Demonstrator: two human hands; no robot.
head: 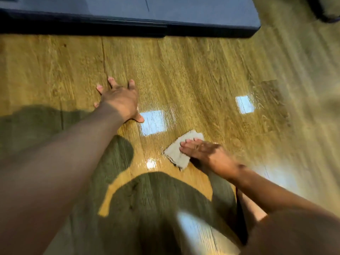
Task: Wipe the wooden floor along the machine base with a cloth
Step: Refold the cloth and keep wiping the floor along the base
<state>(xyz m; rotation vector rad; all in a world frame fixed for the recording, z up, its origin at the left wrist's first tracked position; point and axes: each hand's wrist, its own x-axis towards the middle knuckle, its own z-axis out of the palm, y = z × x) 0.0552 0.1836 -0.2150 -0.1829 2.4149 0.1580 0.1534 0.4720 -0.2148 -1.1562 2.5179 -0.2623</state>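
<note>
Two hands are down on the wooden floor (184,70). L side first: left hand (119,100) is planted flat, fingers splayed apart, holding nothing, prob. bracing the body. Its fingertips point toward the machine base (128,24), the dark slab across the top.

Moving R: a glossy, wet-looking patch w/ bright light reflections (152,122) sits between the hands, so that mid strip looks wiped. Next, the cloth (174,155), a small folded beige square, lies flat on the floor, well apart from the base. Right hand (202,150) presses it w/ straight fingers close together on top, not curled round it.

Progress, my guess: partway. Boards right against the base show no sheen, so the strip along its edge seems left to do.

Obstacles: the braced left arm lies btw cloth and the L stretch of base. A dark object (323,10) at far top R sits past the base corner, too blurred to ID.
</note>
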